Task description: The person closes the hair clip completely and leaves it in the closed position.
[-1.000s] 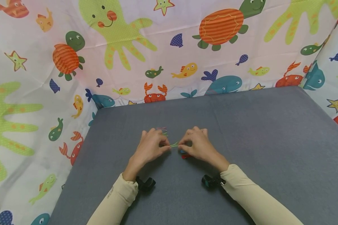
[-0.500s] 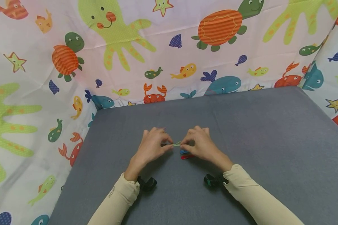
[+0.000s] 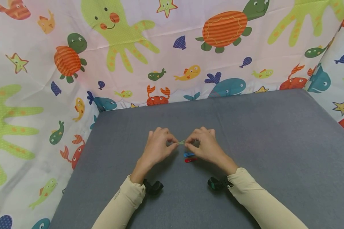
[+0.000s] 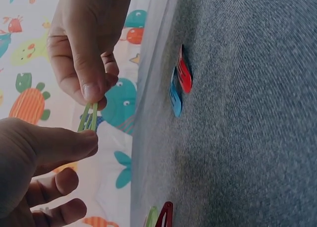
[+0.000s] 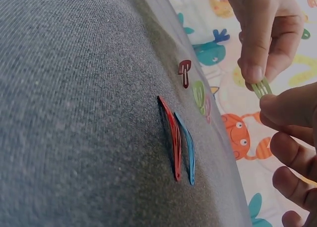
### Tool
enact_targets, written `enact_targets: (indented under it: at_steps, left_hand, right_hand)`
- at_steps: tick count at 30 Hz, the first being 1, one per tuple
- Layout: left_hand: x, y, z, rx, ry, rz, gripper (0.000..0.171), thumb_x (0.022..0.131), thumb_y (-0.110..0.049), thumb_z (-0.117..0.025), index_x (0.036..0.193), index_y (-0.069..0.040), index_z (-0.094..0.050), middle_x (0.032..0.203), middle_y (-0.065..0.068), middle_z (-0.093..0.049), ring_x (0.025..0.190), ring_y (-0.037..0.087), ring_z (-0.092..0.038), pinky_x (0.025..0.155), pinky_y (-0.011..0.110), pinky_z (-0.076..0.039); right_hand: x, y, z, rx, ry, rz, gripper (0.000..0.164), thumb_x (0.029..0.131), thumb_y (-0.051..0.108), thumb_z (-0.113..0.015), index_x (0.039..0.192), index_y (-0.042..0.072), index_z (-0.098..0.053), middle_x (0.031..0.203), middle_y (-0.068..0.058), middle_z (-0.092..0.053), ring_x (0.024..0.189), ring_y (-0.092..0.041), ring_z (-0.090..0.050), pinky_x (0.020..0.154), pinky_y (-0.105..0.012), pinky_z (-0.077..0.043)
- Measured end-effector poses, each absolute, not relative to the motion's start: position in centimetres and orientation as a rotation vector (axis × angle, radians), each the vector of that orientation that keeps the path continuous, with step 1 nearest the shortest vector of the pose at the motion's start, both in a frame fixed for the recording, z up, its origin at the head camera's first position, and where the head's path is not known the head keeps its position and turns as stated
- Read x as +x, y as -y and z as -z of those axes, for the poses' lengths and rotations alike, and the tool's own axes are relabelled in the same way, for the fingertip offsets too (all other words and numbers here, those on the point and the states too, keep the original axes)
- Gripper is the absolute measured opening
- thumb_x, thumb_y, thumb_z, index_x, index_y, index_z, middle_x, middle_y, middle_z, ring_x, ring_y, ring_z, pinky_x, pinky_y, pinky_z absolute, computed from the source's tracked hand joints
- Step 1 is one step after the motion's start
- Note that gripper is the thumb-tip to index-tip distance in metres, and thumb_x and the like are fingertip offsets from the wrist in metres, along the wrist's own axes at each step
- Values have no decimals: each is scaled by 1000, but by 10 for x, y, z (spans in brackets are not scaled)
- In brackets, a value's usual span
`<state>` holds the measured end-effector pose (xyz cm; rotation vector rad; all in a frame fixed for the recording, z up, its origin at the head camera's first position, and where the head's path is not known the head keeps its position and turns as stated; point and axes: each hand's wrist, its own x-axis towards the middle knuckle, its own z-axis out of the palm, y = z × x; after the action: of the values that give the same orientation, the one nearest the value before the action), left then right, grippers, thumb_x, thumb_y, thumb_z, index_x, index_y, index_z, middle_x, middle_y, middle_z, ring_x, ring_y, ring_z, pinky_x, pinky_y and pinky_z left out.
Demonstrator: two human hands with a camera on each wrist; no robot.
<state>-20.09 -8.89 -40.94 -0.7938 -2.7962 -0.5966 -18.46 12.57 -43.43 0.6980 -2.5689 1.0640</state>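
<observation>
Both hands hold a light green snap hair clip (image 3: 182, 142) between them, raised above the grey table. My left hand (image 3: 159, 144) pinches one end between thumb and fingertips. At the other end my right hand (image 3: 204, 145) pinches it the same way. In the left wrist view the clip's narrow green bars (image 4: 88, 117) show in the short gap between the two thumbs. A blue hair clip (image 3: 189, 154) and a red hair clip (image 3: 190, 160) lie side by side on the table, just below the right hand in the head view.
Beyond the red and blue clips, the right wrist view shows a dark red clip (image 5: 184, 73), another green clip (image 5: 199, 96) and a pink clip (image 5: 208, 110) on the grey tabletop (image 3: 263, 143). A sea-animal patterned cloth (image 3: 172, 57) hangs along the back and sides.
Both hands have shifted slightly right and away from the body with the green clip. The blue and red clips show more fully now; the clips behind the left hand have become hidden.
</observation>
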Motion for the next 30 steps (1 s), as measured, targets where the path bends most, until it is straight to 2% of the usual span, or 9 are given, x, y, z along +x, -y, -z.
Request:
enact_targets:
  at_steps: [10,22,24,30]
  left_hand:
    - [-200,84,409,-701,2810,568,7,86,-30,-83,83,-24,-83,81,-3,-66,80,13,-49,73,37,-30]
    - [-200,81,411,-752,2761,615,5,85,-26,-84,84,-21,-83,78,-4,-63,79,14,-49,73,38,-30]
    - [-200,81,411,-759,2755,626,5,84,-26,-85,85,-21,-83,78,-4,-63,79,14,-49,73,38,-30]
    - [-199,80,410,-780,2740,645,5,85,-26,-84,87,-21,-83,83,-1,-67,82,15,-51,75,39,-31]
  right_hand:
    - [-185,-126,436,696,2553,-1083,7,83,20,-85,84,20,-78,84,5,-69,81,-21,-53,83,-42,-23]
    - [-186,-129,438,615,2549,-1088,13,82,21,-86,84,17,-74,85,-1,-70,84,-20,-55,86,-44,-25]
    - [-187,-130,438,594,2555,-1097,17,82,22,-87,88,15,-72,88,-2,-70,86,-20,-55,87,-45,-25]
    - [-190,-135,439,617,2577,-1170,30,85,23,-84,112,12,-76,98,-8,-70,93,-27,-57,86,-45,-27]
